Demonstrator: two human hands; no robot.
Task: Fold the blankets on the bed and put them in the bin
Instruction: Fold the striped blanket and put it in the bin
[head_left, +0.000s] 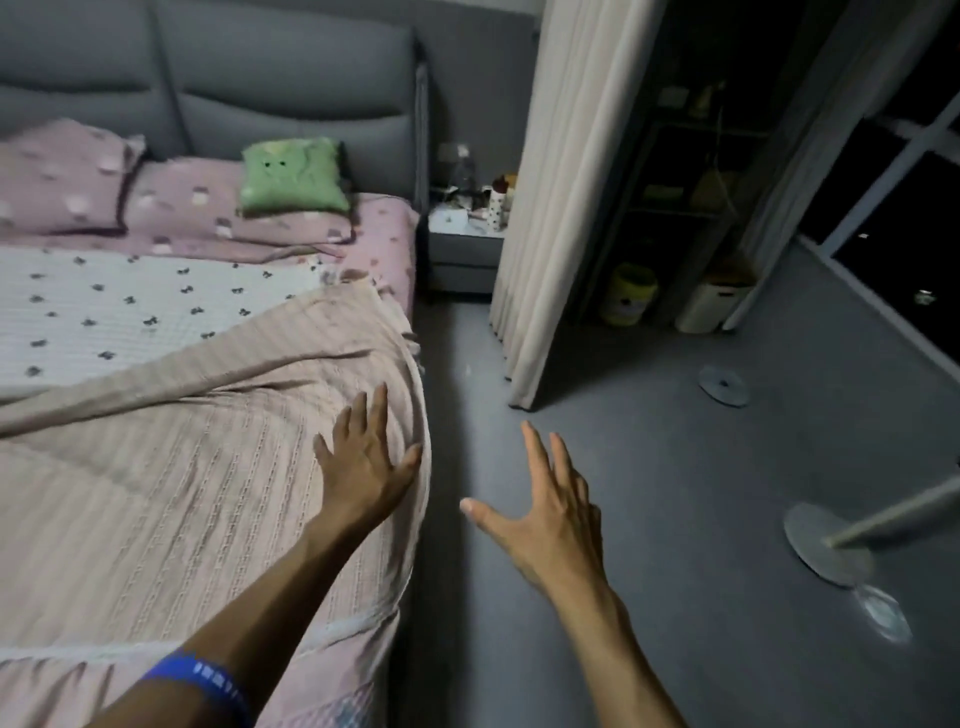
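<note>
Left hand flat on beige blanket, edge running 12 to 6; right hand spread wide at 3, off bed, holding nothing.

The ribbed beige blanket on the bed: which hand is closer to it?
Left. The left hand lies over the ribbed beige blanket near the bed's edge; the right hand hovers open beside it, above the grey floor.
</note>
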